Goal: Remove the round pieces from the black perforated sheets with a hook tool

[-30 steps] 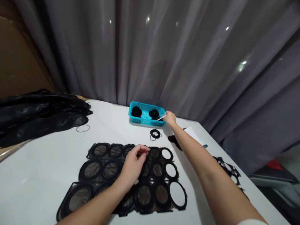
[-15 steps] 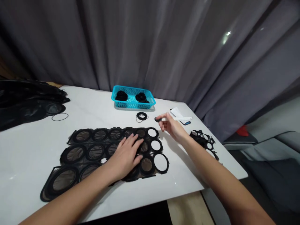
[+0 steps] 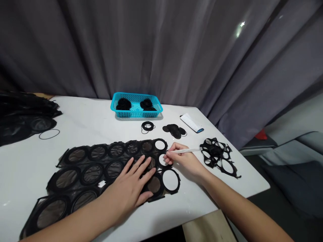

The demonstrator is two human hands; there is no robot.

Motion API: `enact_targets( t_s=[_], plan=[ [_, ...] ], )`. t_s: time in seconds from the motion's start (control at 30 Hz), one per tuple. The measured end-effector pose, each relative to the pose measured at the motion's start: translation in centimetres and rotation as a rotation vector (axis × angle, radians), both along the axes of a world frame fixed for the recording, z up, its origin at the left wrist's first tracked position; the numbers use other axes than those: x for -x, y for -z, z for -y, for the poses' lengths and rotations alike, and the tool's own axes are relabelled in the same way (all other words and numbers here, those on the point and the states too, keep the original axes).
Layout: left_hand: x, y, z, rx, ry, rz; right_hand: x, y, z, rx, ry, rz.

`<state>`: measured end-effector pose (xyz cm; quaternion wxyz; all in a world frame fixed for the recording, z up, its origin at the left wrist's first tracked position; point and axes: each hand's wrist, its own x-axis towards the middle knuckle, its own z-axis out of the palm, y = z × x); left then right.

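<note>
A black sheet (image 3: pixel 83 164) with several rows of rings lies flat on the white table. My left hand (image 3: pixel 130 183) rests on it with fingers spread, pressing near its right part. My right hand (image 3: pixel 183 161) pinches a white, slim, pen-like tool (image 3: pixel 185 150) at the sheet's right edge. Its fingertips are over the middle cut-out opening there; the tool's working tip is hidden. The openings in the right-hand column show white tabletop. Just behind my right hand, dark round discs (image 3: pixel 174 130) lie in a small pile.
A blue plastic basket (image 3: pixel 136 113) holding black bundles stands at the back. Near it lies a coil of black rings (image 3: pixel 147 126). To the right are a white-and-blue packet (image 3: pixel 192 123) and black ring-shaped scrap (image 3: pixel 216 153). Black sheeting (image 3: pixel 22 117) is heaped at left beside a thin loop (image 3: pixel 49 134).
My right hand has come from the disc pile toward me to the sheet's right edge, still holding the white tool. The dark disc at its fingers is now away from it. My left hand stays on the sheet.
</note>
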<state>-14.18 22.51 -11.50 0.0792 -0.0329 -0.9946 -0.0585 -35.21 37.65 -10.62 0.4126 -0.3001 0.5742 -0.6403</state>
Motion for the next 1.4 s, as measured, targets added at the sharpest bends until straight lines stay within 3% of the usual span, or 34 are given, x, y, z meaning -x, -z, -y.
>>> enact_targets(
  t_s=[0.1,0.23,0.47,0.67,0.83,1.4],
  plan=[
    [1.1,-0.4,-0.4,0.040,0.029,0.023,-0.1,0.8,0.1,-0.065,-0.063,-0.024],
    [1.7,-1.2,-1.2,0.016,0.028,0.074,0.7,1.1,0.0,-0.082,-0.009,-0.061],
    [1.2,-2.5,-0.8,-0.070,0.178,0.162,2.2,-1.2,3.2,0.021,-0.030,-0.161],
    [0.4,-0.7,1.3,0.044,0.010,-0.018,2.5,-1.6,7.3,-0.018,-0.213,-0.254],
    [-0.4,0.4,1.9,0.129,-0.021,-0.084,2.5,-0.9,8.3,-0.131,-0.327,-0.391],
    [-0.5,0.4,1.7,0.115,-0.008,-0.091,2.5,-0.7,8.3,-0.163,-0.309,-0.408]
  ],
)
